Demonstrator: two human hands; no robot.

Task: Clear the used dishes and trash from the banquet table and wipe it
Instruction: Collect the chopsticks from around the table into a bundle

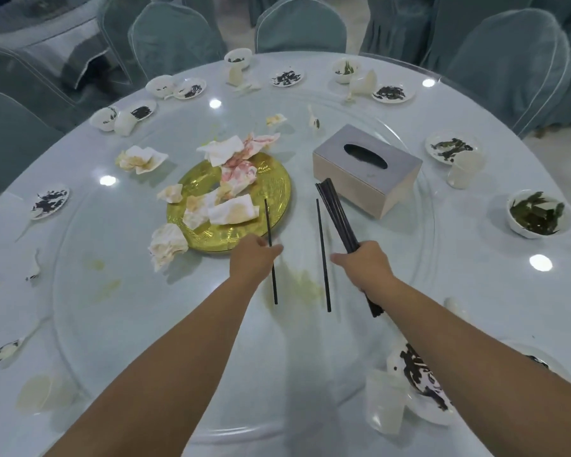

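Note:
My right hand point(360, 265) grips a bundle of several black chopsticks point(337, 212) that fans up toward the tissue box. My left hand point(253, 257) pinches a single black chopstick point(271, 258) near its middle. Another loose black chopstick point(323, 255) lies on the glass turntable point(112, 308) between my hands. A gold plate point(271, 189) in the middle carries stained crumpled napkins point(231, 209). More soiled napkins point(142, 159) lie around it.
A silver tissue box point(366, 169) stands right of the gold plate. Dirty bowls point(538, 214), small plates point(49, 199), cups point(463, 169) and spoons point(9, 347) ring the table edge. Yellow stains point(297, 285) mark the turntable. Covered chairs point(300, 24) surround the table.

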